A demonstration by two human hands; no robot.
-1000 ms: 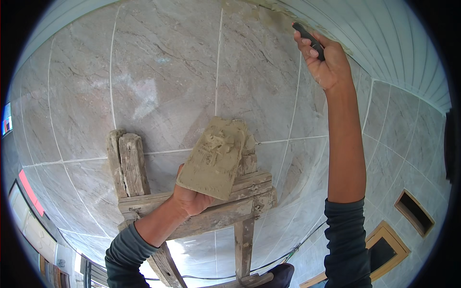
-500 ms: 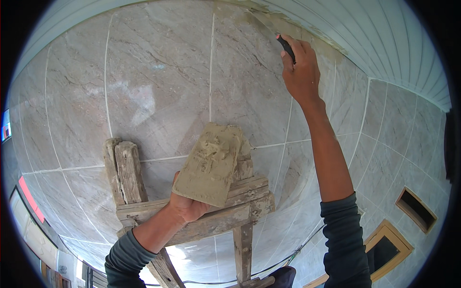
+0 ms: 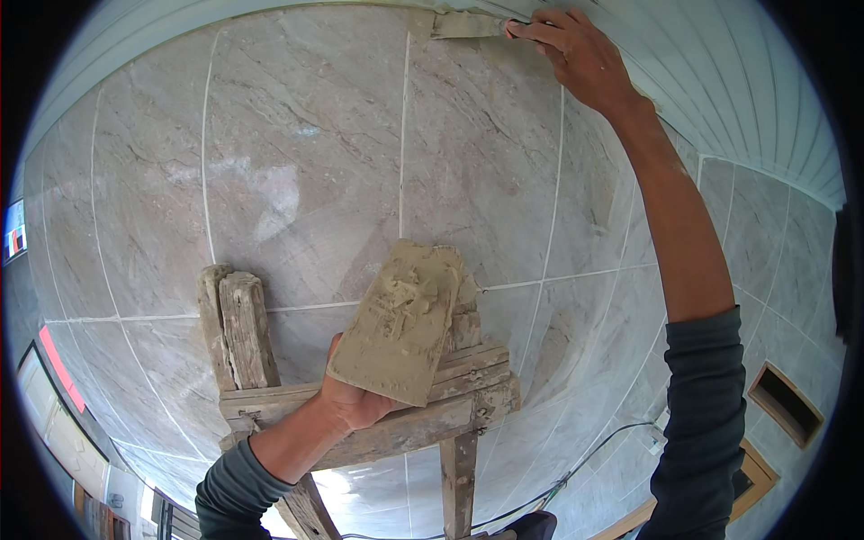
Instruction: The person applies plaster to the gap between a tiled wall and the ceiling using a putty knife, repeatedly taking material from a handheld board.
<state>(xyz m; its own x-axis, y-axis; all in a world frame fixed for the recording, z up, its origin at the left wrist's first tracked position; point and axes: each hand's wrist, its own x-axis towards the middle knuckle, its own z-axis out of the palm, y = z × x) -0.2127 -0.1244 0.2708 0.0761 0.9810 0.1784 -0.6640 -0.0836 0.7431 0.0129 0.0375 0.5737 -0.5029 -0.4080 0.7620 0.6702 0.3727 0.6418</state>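
My left hand (image 3: 358, 403) supports a flat mortar board (image 3: 378, 357) from below, its fingers mostly hidden under it. Grey-beige mortar coats the board, with a lumpy heap (image 3: 412, 290) near its far end. High on the right, my right hand (image 3: 587, 61) is closed round the handle of a putty knife (image 3: 470, 25). The knife's wide blade, smeared with mortar, lies along the top of the marbled tile wall (image 3: 486, 153), just under the ceiling panels (image 3: 729, 81).
A weathered wooden trestle (image 3: 405, 436) stands against the wall beneath the board, with upright timbers (image 3: 238, 328) at its left. A dark cable (image 3: 589, 450) runs low at the right. Beyond it are a wood-framed opening (image 3: 785, 403) and a second wooden frame (image 3: 760, 477).
My right hand has moved up and slightly right, and the putty knife now lies nearly level along the wall's top edge. The board in my left hand sits slightly lower in view.
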